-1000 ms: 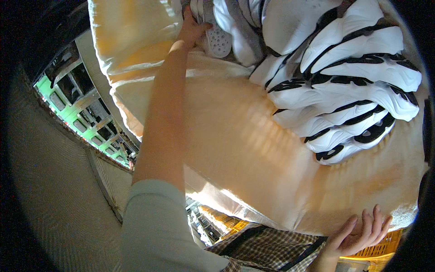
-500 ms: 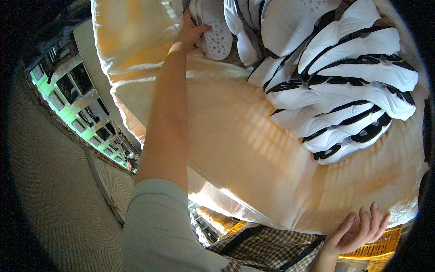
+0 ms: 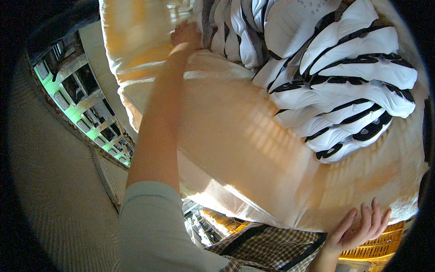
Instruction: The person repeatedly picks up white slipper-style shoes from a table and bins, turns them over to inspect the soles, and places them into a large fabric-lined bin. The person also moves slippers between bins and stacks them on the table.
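Observation:
White and black shoe soles (image 3: 362, 72) lie overlapped in a curved stack on a cream plastic sheet (image 3: 226, 122). Farther off, a row of grey and white soles (image 3: 244, 41) stands on edge. My left hand (image 3: 186, 37) is at the left end of that row, beside the outermost grey sole (image 3: 205, 20). Motion smears its fingers, so I cannot make out whether they touch the sole. At the near right, my right hand (image 3: 360, 229) is held by the sheet's near edge, fingers apart and nothing in it.
A yellow plastic crate (image 3: 383, 242) shows below the sheet, beside my right hand. My checked apron (image 3: 263, 247) borders the sheet's near edge. Off to the left stands a green frame with dark openings (image 3: 86, 120), above a ridged grey surface (image 3: 54, 195).
My left hand has come off the perforated grey sole and shifted slightly left and nearer. That sole no longer lies with its holes facing me; the row's end now shows narrow edges.

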{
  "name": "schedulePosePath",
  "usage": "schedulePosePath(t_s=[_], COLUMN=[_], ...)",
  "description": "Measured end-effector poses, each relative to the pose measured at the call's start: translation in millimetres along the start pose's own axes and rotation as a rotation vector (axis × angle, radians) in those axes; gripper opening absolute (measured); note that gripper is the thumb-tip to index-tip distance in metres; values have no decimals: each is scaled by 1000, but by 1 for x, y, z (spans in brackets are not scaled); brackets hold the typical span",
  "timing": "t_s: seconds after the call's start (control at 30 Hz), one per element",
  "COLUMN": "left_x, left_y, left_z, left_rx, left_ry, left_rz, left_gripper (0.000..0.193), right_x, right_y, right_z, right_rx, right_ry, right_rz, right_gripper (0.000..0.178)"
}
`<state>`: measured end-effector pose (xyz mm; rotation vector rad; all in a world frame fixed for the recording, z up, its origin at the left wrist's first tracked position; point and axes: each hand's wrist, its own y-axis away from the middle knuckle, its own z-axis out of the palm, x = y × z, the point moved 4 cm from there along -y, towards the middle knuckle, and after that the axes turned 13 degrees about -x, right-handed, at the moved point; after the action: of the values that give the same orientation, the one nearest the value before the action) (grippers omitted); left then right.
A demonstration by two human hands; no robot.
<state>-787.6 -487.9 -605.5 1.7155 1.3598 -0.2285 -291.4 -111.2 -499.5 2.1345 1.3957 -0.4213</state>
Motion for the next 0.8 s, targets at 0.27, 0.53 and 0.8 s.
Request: schedulePosePath(t_s=[0.27,0.53,0.8], left_x=[59,249,270], left_y=[57,229,227], left_z=[-38,-83,-70], left_rx=[596,523,631], left_ry=[440,742,666], left_rz=[365,964,756], left_gripper=[50,68,36], right_x=[3,0,3], right_y=[0,-5,-6], right_z=[2,2,4], right_rx=[13,89,164], right_ry=[-59,-146,-246], right_rz=[19,15,-11], right_gripper=[18,20,19])
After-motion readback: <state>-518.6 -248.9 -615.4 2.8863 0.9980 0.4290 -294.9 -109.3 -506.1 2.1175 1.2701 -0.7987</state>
